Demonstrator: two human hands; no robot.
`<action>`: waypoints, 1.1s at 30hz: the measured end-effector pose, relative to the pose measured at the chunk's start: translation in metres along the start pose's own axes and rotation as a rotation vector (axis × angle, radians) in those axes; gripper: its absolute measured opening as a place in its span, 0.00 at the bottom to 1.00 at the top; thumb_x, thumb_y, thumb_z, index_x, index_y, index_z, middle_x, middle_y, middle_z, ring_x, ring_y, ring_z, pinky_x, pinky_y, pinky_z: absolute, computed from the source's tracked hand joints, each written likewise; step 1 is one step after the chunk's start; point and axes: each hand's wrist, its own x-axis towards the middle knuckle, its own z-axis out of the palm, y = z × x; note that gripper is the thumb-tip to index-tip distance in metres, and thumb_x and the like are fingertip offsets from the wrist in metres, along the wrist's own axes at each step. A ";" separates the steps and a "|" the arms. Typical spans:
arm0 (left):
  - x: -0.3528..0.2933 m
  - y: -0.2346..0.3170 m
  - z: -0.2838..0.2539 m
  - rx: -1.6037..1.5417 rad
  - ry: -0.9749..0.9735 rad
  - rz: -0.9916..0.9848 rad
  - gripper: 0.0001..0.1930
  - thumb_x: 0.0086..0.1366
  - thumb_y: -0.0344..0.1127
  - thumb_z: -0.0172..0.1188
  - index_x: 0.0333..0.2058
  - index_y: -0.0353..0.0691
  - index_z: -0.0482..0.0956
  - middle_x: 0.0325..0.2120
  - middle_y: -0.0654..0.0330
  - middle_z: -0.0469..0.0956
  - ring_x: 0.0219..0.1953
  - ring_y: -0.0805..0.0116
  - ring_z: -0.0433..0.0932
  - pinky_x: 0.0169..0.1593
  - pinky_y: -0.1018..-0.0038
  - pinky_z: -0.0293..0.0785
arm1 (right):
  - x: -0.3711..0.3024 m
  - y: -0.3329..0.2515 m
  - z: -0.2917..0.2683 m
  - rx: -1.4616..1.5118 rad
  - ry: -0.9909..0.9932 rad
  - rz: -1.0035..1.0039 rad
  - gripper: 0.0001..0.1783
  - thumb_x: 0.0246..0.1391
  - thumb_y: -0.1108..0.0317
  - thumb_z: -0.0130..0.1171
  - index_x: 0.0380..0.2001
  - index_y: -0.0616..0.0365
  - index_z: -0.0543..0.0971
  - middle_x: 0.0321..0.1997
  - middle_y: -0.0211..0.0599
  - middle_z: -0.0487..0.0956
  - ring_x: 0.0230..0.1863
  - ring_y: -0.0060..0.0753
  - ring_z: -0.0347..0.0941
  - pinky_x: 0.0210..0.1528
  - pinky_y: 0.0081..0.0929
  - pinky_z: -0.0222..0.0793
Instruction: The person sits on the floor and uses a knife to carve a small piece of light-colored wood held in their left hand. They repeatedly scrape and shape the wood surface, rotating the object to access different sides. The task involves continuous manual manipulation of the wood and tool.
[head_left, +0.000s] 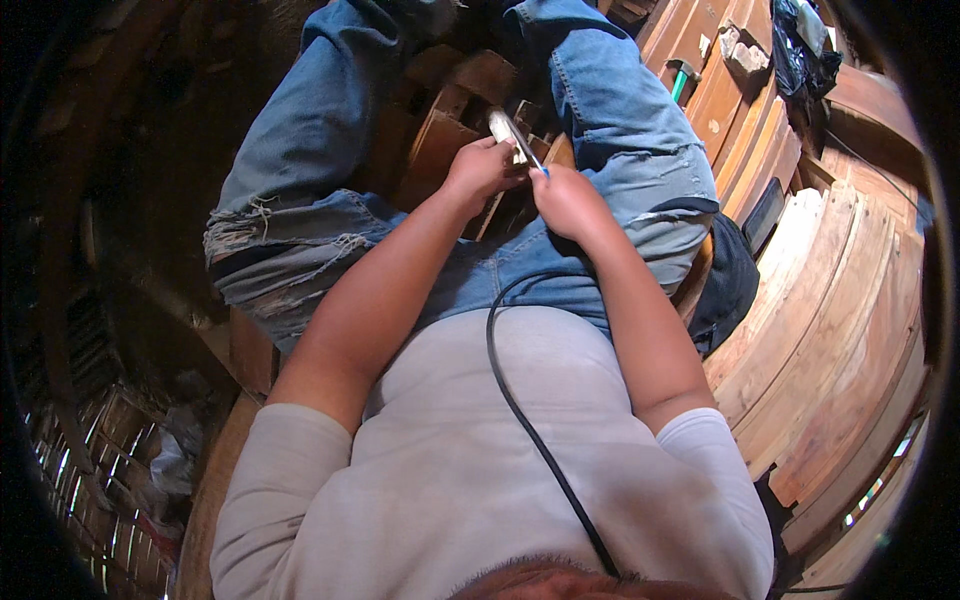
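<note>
My left hand [480,172] is closed around a small pale piece of wood [499,124] that points up and away between my knees. In my closed right hand [572,205] is a slim hand tool with a metal shaft [524,144]. Its shaft lies slantwise along the right side of the pale piece, and a bit of blue shows by my fingers. The hands are close together. Whether the tool's tip touches the wood is too small to tell.
Brown wooden blocks [440,140] lie between my legs. On the right are stacked boards [830,330], a green-handled tool [680,82], a black plastic bag [800,50] and a dark flat device [764,215]. A black cable [512,390] runs down over my shirt.
</note>
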 end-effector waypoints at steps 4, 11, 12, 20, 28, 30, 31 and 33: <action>-0.006 0.004 0.000 0.040 0.004 -0.014 0.12 0.76 0.39 0.52 0.48 0.38 0.78 0.37 0.60 0.80 0.39 0.66 0.82 0.42 0.68 0.85 | 0.003 0.002 0.005 -0.029 0.008 0.011 0.26 0.71 0.54 0.43 0.39 0.68 0.80 0.43 0.66 0.81 0.48 0.69 0.77 0.53 0.55 0.72; -0.009 0.006 0.004 0.044 0.017 -0.004 0.13 0.76 0.38 0.52 0.49 0.37 0.78 0.36 0.60 0.79 0.39 0.66 0.82 0.43 0.68 0.85 | 0.010 -0.002 0.001 -0.018 -0.012 -0.001 0.26 0.70 0.54 0.43 0.39 0.69 0.81 0.43 0.67 0.81 0.48 0.68 0.77 0.54 0.56 0.71; -0.009 0.005 0.004 0.069 0.001 -0.012 0.13 0.76 0.38 0.52 0.49 0.36 0.78 0.36 0.59 0.79 0.39 0.66 0.82 0.43 0.68 0.86 | 0.011 0.000 0.001 -0.017 -0.018 0.024 0.26 0.70 0.55 0.42 0.40 0.69 0.81 0.44 0.67 0.81 0.48 0.68 0.77 0.54 0.57 0.71; -0.015 0.011 0.011 -0.044 0.048 0.013 0.13 0.75 0.40 0.55 0.48 0.36 0.78 0.33 0.63 0.77 0.31 0.73 0.78 0.35 0.74 0.79 | -0.004 -0.005 -0.008 -0.039 -0.043 0.028 0.25 0.70 0.54 0.43 0.40 0.67 0.81 0.43 0.64 0.82 0.49 0.68 0.77 0.53 0.57 0.71; -0.010 0.007 0.003 0.000 0.012 -0.002 0.13 0.76 0.40 0.52 0.48 0.36 0.77 0.39 0.57 0.81 0.39 0.64 0.84 0.41 0.69 0.85 | -0.005 -0.001 -0.009 0.008 -0.055 0.027 0.27 0.71 0.54 0.41 0.39 0.68 0.81 0.44 0.65 0.81 0.49 0.69 0.77 0.54 0.56 0.71; -0.002 0.002 0.001 -0.007 -0.015 0.005 0.13 0.76 0.39 0.52 0.48 0.36 0.77 0.39 0.56 0.82 0.38 0.64 0.84 0.41 0.70 0.85 | 0.016 0.010 -0.002 0.024 -0.063 -0.024 0.28 0.71 0.53 0.40 0.40 0.69 0.82 0.45 0.66 0.81 0.50 0.69 0.77 0.55 0.56 0.70; -0.002 0.003 0.001 0.004 -0.007 0.003 0.13 0.76 0.39 0.52 0.48 0.36 0.77 0.39 0.57 0.82 0.38 0.64 0.84 0.41 0.70 0.85 | 0.019 0.012 0.000 0.038 -0.058 -0.020 0.28 0.71 0.53 0.41 0.40 0.69 0.82 0.45 0.67 0.81 0.50 0.69 0.77 0.55 0.55 0.70; -0.003 0.003 0.001 0.025 0.009 -0.002 0.13 0.76 0.39 0.52 0.48 0.36 0.77 0.39 0.57 0.82 0.37 0.65 0.85 0.41 0.70 0.85 | 0.024 0.015 0.002 0.065 -0.051 -0.012 0.28 0.71 0.53 0.41 0.41 0.69 0.82 0.45 0.67 0.81 0.50 0.68 0.77 0.55 0.54 0.71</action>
